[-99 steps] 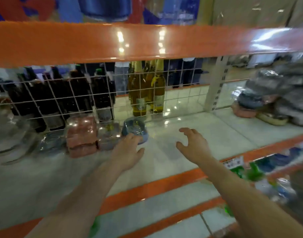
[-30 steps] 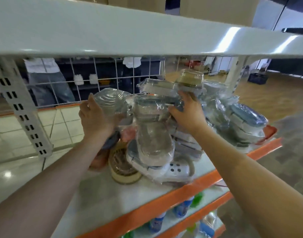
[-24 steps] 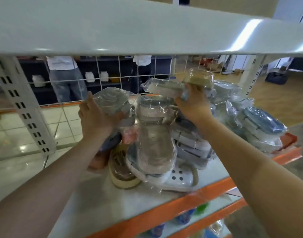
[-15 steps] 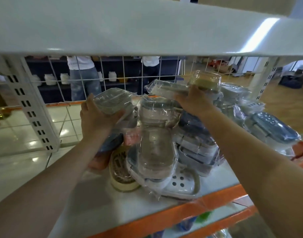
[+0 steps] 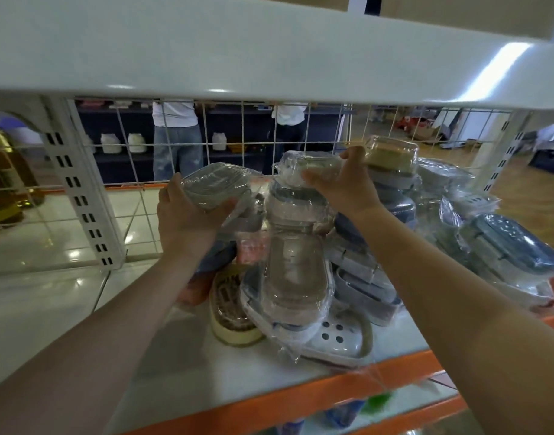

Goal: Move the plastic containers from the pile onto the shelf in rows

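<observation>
You are early in the job — most of the work is ahead of you. The pile of wrapped plastic containers sits heaped on the right part of the shelf, stacked every which way against the wire grid at the back, and nothing in view stands in a row yet. The bare white stretch of shelf to the left of the pile looks like the place for the rows, though whether anything is lined up further left cannot be told from here.

Your left hand is curled round a clear wrapped container at the left top of the heap, thumb under it and fingers behind. Your right hand pinches another clear container at the top middle, thumb on the near side, just beside a yellowish tub that rests on the stack.

Both containers touch or nearly touch the pile — judged from this, you have two gripped but neither carried over. Dozens appear left: grey ones, a blue-lidded one, a perforated tray at the bottom
</observation>
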